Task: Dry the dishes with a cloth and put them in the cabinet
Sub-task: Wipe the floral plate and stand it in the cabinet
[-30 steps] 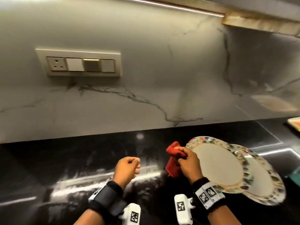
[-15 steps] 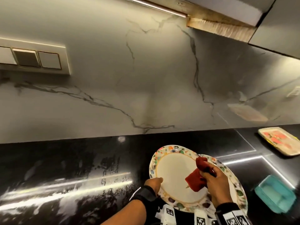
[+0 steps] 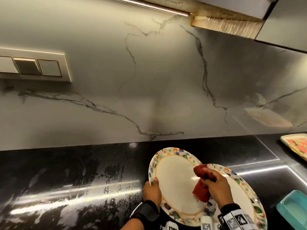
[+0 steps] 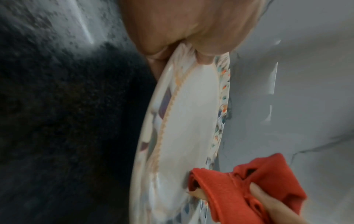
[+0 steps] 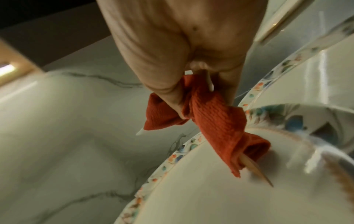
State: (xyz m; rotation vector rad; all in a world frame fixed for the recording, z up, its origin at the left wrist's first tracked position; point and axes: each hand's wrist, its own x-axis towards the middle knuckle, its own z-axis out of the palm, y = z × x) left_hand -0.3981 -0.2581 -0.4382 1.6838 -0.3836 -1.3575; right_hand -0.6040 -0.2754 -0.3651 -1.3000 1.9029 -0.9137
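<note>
Two round plates with cream centres and floral, multicoloured rims sit low and right of centre over the black countertop. The near-left plate (image 3: pixel 176 185) is tilted, its face turned up toward the viewer, its left rim pinched by the left hand (image 3: pixel 152 190), thumb on the face and fingers behind. It overlaps the second plate (image 3: pixel 240 193), which lies just behind and to its right, partly hidden. A crumpled red cloth (image 3: pixel 201 185) with a waffle weave is bunched in the right hand (image 3: pixel 216 188), its hanging fold touching the cream centre of the held plate toward its right side. A thin pale wooden stick (image 5: pixel 254 171) pokes out of the cloth's lower fold.
</note>
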